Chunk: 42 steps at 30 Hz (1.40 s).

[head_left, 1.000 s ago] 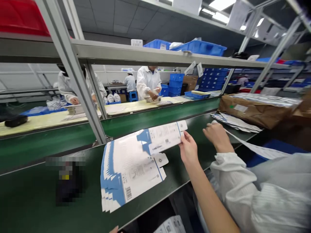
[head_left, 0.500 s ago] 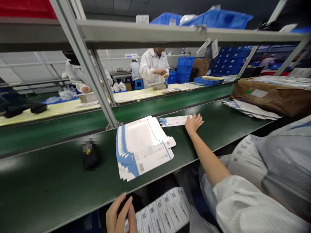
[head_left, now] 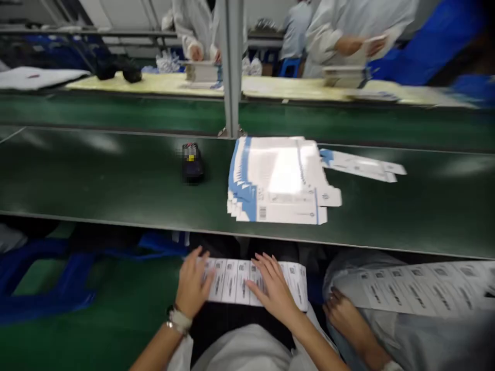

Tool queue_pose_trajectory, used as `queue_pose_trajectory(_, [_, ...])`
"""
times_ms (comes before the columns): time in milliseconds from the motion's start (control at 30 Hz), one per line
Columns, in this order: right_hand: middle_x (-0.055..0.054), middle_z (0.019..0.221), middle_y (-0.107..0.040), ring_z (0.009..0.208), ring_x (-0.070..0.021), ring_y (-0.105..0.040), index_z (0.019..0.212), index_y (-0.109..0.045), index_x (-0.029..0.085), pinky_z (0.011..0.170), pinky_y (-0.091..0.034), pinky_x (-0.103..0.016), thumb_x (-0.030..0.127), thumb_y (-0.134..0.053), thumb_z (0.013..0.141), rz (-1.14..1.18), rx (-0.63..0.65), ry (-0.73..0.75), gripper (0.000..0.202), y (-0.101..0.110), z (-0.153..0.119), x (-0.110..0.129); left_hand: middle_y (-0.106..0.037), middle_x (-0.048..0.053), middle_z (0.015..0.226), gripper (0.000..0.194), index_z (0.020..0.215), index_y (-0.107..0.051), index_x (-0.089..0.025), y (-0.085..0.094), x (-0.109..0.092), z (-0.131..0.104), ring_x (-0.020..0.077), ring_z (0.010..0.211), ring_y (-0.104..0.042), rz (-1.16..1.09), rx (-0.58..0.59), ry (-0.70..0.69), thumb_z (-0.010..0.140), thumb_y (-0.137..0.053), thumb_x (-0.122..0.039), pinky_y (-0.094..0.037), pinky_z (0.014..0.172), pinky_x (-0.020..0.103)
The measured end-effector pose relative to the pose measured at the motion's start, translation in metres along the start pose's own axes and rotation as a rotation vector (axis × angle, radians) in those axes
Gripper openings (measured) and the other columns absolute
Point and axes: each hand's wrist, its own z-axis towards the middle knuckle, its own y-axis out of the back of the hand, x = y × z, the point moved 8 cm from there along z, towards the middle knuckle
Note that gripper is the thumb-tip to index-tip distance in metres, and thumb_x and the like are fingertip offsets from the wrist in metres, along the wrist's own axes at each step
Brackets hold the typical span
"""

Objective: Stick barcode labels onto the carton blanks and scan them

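A white strip of printed labels (head_left: 238, 281) with small square codes lies across my lap, below the table edge. On its left end rests my left hand (head_left: 194, 283), fingers apart. My right hand (head_left: 273, 288) lies on the strip right of the middle, fingers stretched out and thumb spread. Both hands are open and touch the strip without gripping it. On the green table in front is a fanned stack of flat white and blue cartons (head_left: 276, 180). Right of the stack lies a narrow flat white and blue carton (head_left: 363, 166).
A black object (head_left: 192, 167) with a yellow patch, partly pixelated, sits left of the stack. A metal post (head_left: 232, 72) rises behind it. At right, a co-worker's hand (head_left: 346, 317) rests beside another label strip (head_left: 415, 288). A blue stool (head_left: 77, 281) stands at left.
My view has turned left and down. My right hand has let go of the narrow carton and come back to the label strip on my lap; my left hand now lies on the strip.
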Motion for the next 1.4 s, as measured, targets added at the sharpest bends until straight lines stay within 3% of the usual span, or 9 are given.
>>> queue_pose_trajectory(67, [-0.011, 0.130, -0.048, 0.123, -0.0304, -0.039, 0.128, -0.044, 0.023, 0.100, -0.031, -0.055, 0.043, -0.049, 0.083, -0.028, 0.173, -0.066, 0.049, -0.035, 0.004, -0.010, -0.050, 0.020, 0.123, 0.040, 0.114, -0.052, -0.011, 0.005, 0.061, -0.025, 0.0303, 0.117, -0.046, 0.026, -0.044, 0.343, 0.083, -0.046, -0.035, -0.040, 0.094, 0.051])
queue_pose_trajectory(167, [-0.016, 0.133, -0.043, 0.125, -0.0313, -0.035, 0.130, -0.041, 0.014, 0.103, -0.024, -0.054, 0.048, -0.042, 0.085, -0.011, 0.348, -0.090, 0.056, -0.081, 0.034, -0.006, -0.051, 0.021, 0.121, 0.047, 0.118, -0.047, -0.008, 0.001, 0.099, -0.056, 0.0272, 0.116, -0.048, 0.037, -0.011, 0.544, 0.085, -0.039, -0.041, -0.041, 0.094, 0.046])
queue_pose_trajectory(300, [-0.014, 0.111, -0.058, 0.107, -0.0286, -0.049, 0.116, -0.053, 0.015, 0.092, -0.035, -0.046, 0.040, -0.049, 0.083, 0.101, 0.688, -0.139, 0.042, -0.149, 0.064, 0.011, -0.048, 0.014, 0.128, 0.050, 0.123, -0.044, -0.010, -0.022, 0.082, -0.066, 0.0203, 0.119, -0.045, -0.002, 0.083, 0.610, 0.084, -0.042, -0.042, -0.039, 0.098, 0.035])
queue_pose_trajectory(400, [-0.011, 0.100, -0.060, 0.094, -0.0228, -0.054, 0.106, -0.057, 0.015, 0.083, -0.040, -0.036, 0.029, -0.059, 0.076, 0.154, 0.787, -0.192, 0.033, -0.177, 0.071, 0.006, -0.050, 0.014, 0.124, 0.048, 0.122, -0.046, -0.011, -0.035, 0.069, -0.060, 0.0232, 0.114, -0.047, 0.031, 0.101, 0.721, 0.084, -0.041, -0.039, -0.040, 0.094, 0.038])
queue_pose_trajectory(500, [-0.006, 0.086, -0.062, 0.074, -0.0139, -0.055, 0.099, -0.060, 0.013, 0.068, -0.042, -0.025, 0.022, -0.057, 0.077, 0.228, 0.867, -0.239, 0.023, -0.195, 0.068, -0.009, -0.053, 0.014, 0.114, 0.044, 0.117, -0.054, -0.014, -0.040, 0.072, -0.056, 0.0271, 0.104, -0.050, 0.075, 0.133, 0.841, 0.081, -0.045, -0.038, -0.042, 0.088, 0.042])
queue_pose_trajectory(733, [0.000, 0.071, -0.062, 0.056, -0.0058, -0.050, 0.087, -0.067, 0.013, 0.051, -0.038, -0.015, 0.012, -0.055, 0.074, 0.393, 0.937, -0.379, 0.018, -0.197, 0.066, -0.013, -0.057, 0.011, 0.106, 0.036, 0.107, -0.062, -0.017, -0.040, 0.075, -0.046, 0.0274, 0.097, -0.053, 0.120, 0.213, 0.842, 0.080, -0.046, -0.034, -0.044, 0.081, 0.039])
queue_pose_trajectory(933, [0.004, 0.050, -0.051, 0.045, -0.0069, -0.042, 0.070, -0.069, 0.013, 0.045, -0.033, -0.019, 0.022, -0.062, 0.070, 0.407, 0.928, -0.445, 0.011, -0.190, 0.082, 0.000, -0.062, 0.008, 0.100, 0.030, 0.099, -0.065, -0.017, -0.039, 0.080, -0.038, 0.0238, 0.087, -0.059, 0.157, 0.175, 0.762, 0.080, -0.046, -0.031, -0.047, 0.070, 0.032])
queue_pose_trajectory(1200, [0.004, 0.052, -0.049, 0.044, -0.0066, -0.040, 0.072, -0.067, 0.015, 0.046, -0.033, -0.019, 0.034, -0.054, 0.080, 0.479, 0.949, -0.485, 0.025, -0.180, 0.081, -0.001, -0.068, 0.004, 0.094, 0.030, 0.093, -0.066, -0.021, -0.026, 0.071, -0.032, 0.0189, 0.083, -0.063, 0.202, 0.062, 0.604, 0.083, -0.041, -0.035, -0.048, 0.069, 0.027])
queue_pose_trajectory(1400, [0.005, 0.049, -0.047, 0.041, -0.0074, -0.040, 0.050, -0.058, 0.016, 0.042, -0.032, -0.020, 0.035, -0.063, 0.070, 0.519, 0.976, -0.512, 0.028, -0.177, 0.086, 0.002, -0.064, 0.012, 0.100, 0.030, 0.083, -0.070, -0.020, -0.011, 0.056, -0.029, 0.0274, 0.088, -0.059, 0.366, -0.128, 0.370, 0.083, -0.042, -0.029, -0.047, 0.072, 0.038])
